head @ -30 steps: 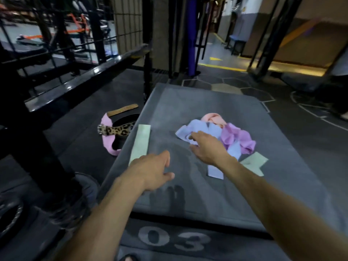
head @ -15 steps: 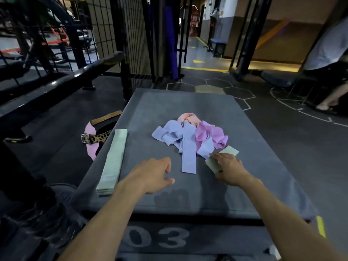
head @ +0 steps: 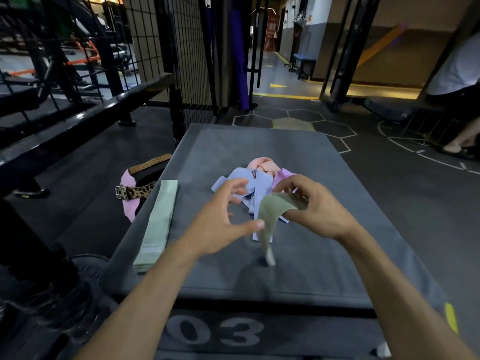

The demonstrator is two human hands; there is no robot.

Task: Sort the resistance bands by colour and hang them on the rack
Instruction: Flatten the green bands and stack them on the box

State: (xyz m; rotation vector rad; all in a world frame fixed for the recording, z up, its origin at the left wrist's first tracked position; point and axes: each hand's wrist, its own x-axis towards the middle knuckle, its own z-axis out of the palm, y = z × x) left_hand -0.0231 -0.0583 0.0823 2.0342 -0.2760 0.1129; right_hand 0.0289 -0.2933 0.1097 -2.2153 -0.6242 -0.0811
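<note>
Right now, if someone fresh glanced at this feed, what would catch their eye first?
Probably the right hand lifting a pale green band above the grey mat, with the left hand open and reaching toward it. Just behind lies the tangled pile of blue, purple and peach bands, and a flat green band runs along the mat's left edge.

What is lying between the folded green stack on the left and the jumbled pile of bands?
In the head view, only bare grey mat lies between the green stack and the pile; the left hand hovers above that stretch.
</note>
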